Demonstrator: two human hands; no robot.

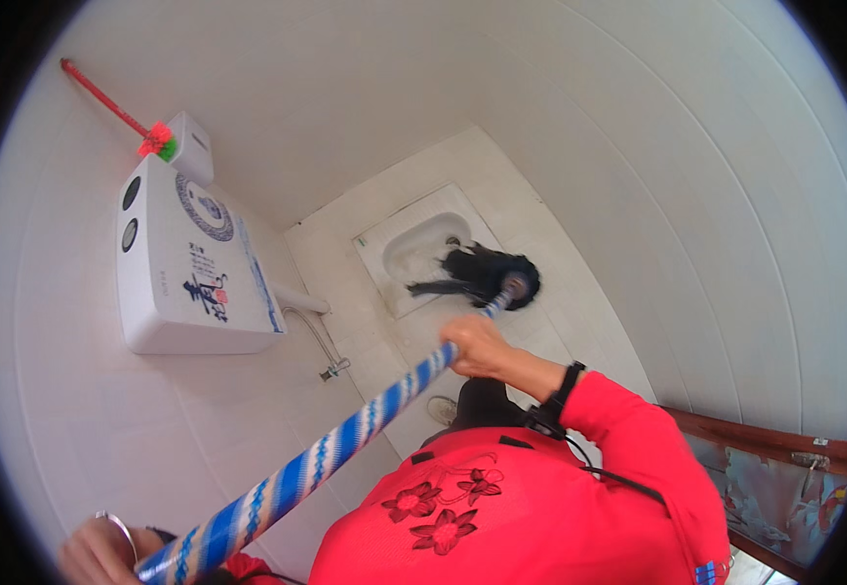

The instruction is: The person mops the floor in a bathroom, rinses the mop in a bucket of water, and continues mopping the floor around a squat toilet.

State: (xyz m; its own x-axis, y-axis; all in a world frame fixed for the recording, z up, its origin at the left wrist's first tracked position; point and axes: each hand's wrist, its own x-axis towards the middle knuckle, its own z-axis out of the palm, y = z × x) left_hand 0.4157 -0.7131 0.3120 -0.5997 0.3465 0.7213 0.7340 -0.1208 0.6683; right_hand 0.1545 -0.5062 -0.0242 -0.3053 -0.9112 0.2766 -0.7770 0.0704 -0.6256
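Note:
A mop with a blue-and-white striped handle (331, 453) slants from the lower left up toward the middle. My right hand (477, 346) is wrapped round the handle close to the mop head. At the lower left, my left hand (101, 554), with a bracelet at its wrist, is closed at the handle's upper end, its fingers partly cut off by the picture's rim. The dark, stringy mop head (482, 275) is spread partly over the white squat toilet (373, 246) and partly on the tiles to its right.
On the left wall hangs a white cistern (199, 292) with blue decoration. A red-handled brush (106, 97) rests by a small white box (192, 148) above it. A valve (335, 369) with a thin hose sits below. A floor drain (442, 409) and a brown frame (765, 439) lie nearer me.

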